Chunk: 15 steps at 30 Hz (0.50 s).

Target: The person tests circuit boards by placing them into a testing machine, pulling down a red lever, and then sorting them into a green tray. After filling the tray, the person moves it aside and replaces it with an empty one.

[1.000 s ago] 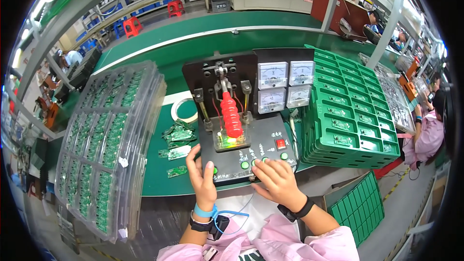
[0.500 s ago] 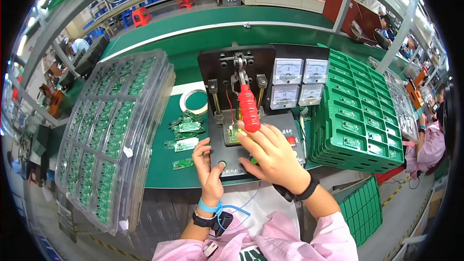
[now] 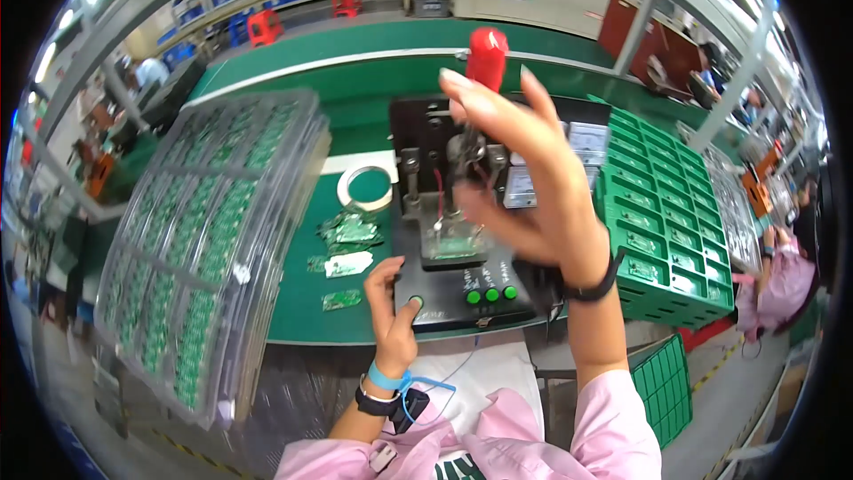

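A black test fixture (image 3: 524, 307) stands on the bench with a toggle clamp whose red handle (image 3: 487, 58) points up. My right hand (image 3: 542, 160) is raised beside the handle, fingers apart and partly blurred; the fingertips overlap the handle's lower part, and I cannot tell whether they touch. Under the clamp, a green circuit board (image 3: 455, 247) lies in the fixture's nest. At the fixture's left front corner, my left hand (image 3: 394, 320) rests its thumb on a green button (image 3: 417, 302). Its other fingers are loosely curled at the fixture's side, holding nothing.
Left of the fixture lie a pile of circuit boards (image 3: 351, 229), single boards and a white tape roll (image 3: 364, 187). Stacked clear trays (image 3: 293, 204) of boards stand farther left. Green trays (image 3: 657, 293) rise at right, and analog meters (image 3: 586, 140) sit behind my right hand.
The red handle has swung from down toward me to upright, and the clamp has lifted off the board. My right hand rose with it; my left thumb stays at the button.
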### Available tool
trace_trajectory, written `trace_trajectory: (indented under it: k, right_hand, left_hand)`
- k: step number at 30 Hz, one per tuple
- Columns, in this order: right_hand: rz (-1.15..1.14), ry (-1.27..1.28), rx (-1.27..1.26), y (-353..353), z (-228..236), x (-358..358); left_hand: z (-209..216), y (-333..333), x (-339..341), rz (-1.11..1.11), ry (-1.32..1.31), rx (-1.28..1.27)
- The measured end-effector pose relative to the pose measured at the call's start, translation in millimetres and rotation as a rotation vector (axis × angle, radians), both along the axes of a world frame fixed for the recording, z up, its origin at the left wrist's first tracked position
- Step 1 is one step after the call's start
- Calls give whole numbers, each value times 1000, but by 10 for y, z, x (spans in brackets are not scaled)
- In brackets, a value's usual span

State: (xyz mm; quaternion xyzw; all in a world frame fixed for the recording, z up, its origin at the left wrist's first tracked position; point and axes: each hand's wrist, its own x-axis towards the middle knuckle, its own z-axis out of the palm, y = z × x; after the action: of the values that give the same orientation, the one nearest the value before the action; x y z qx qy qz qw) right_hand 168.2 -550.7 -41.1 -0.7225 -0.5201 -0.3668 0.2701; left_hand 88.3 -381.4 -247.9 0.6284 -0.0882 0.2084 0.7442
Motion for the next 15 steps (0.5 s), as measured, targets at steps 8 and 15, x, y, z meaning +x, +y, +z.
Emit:
trace_trajectory:
  k: [8, 15]
  right_hand:
    - [-321, 171, 363, -55, -535, 9]
    - [-205, 1260, 264, -303, -1244, -249]
  left_hand:
    - [225, 515, -249, 228, -91, 705]
    - [344, 1222, -263, 170, -73, 1165]
